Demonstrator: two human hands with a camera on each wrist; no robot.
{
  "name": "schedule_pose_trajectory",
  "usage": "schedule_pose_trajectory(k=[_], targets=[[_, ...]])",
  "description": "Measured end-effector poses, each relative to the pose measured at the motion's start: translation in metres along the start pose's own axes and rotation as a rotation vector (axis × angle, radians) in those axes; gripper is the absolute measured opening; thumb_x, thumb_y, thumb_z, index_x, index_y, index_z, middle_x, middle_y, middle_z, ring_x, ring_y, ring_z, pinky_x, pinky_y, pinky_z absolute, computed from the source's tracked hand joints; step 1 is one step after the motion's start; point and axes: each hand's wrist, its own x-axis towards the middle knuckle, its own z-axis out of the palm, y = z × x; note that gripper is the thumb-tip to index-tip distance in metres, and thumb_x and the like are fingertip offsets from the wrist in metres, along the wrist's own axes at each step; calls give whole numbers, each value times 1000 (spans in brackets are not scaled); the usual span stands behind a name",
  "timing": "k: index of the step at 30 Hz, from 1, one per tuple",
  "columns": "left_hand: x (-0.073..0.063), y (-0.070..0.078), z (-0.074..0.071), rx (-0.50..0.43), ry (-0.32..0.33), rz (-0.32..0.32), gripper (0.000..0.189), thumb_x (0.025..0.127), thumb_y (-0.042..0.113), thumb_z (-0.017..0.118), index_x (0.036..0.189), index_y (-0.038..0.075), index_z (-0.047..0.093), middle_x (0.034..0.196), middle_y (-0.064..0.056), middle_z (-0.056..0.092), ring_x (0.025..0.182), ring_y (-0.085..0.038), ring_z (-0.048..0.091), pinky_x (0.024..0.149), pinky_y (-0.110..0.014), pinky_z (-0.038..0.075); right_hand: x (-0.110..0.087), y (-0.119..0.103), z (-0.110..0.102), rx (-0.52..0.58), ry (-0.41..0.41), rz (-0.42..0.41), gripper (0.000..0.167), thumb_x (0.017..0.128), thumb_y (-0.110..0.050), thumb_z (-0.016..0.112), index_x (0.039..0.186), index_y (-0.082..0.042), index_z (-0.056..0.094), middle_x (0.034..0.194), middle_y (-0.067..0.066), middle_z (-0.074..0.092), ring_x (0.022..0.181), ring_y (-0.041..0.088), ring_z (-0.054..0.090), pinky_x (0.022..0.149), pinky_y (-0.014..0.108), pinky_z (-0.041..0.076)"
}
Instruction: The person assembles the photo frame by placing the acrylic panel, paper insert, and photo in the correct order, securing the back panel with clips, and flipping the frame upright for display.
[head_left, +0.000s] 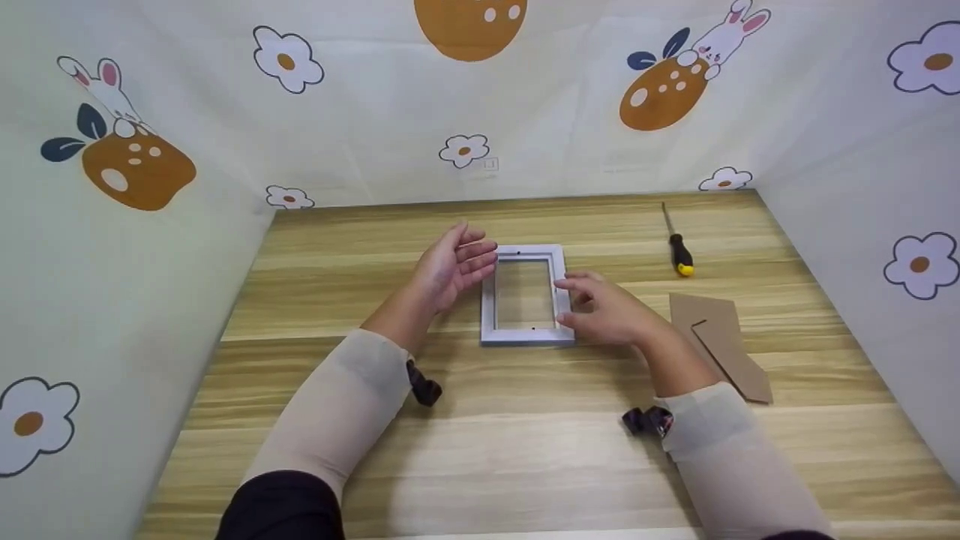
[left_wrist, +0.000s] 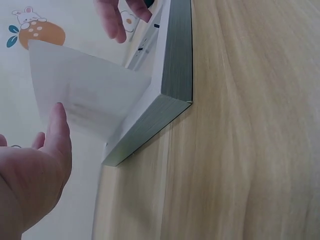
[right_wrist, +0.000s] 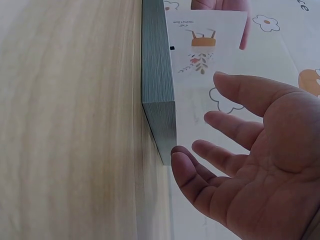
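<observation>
A pale picture frame lies flat on the wooden table. My left hand is at its left side, fingers extended toward the upper left corner. Beside the right edge is my right hand, fingers loosely bent and apart, gripping nothing visible. In the left wrist view, a thin white sheet stands tilted up out of the frame, near a left fingertip; I cannot tell whether they touch. The right wrist view shows a small printed picture on the sheet. The head view does not show the sheet distinctly.
A screwdriver with a black and yellow handle lies at the back right. Below it is a brown backing board with a dark bent line across it. Patterned cloth walls stand behind and beside the table.
</observation>
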Motion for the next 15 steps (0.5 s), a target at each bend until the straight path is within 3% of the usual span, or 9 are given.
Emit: schedule_pose_trajectory(k=[5, 10, 15], targets=[[1, -4, 1, 12, 3, -35, 56, 114, 47, 46, 148, 4, 56, 141, -17, 70, 132, -31, 69, 102, -39, 63, 1, 0, 0, 0, -6, 20, 66, 98, -31, 75, 159, -18, 52, 168, 10, 41, 139, 38, 56, 117, 60, 48], [3, -7, 1, 33, -11, -35, 59, 114, 46, 45, 154, 3, 50, 143, -16, 69, 140, -35, 63, 103, -38, 63, 0, -1, 0, 10, -2, 4, 67, 98, -29, 75, 159, -16, 53, 170, 12, 39, 139, 39, 56, 117, 59, 47], [3, -8, 0, 48, -22, -18, 55, 114, 45, 45, 149, 3, 54, 150, -21, 63, 144, -39, 60, 101, -38, 63, 0, 1, -1, 12, -5, 0, 67, 98, -28, 75, 159, -14, 52, 172, 11, 36, 140, 39, 56, 118, 59, 46]])
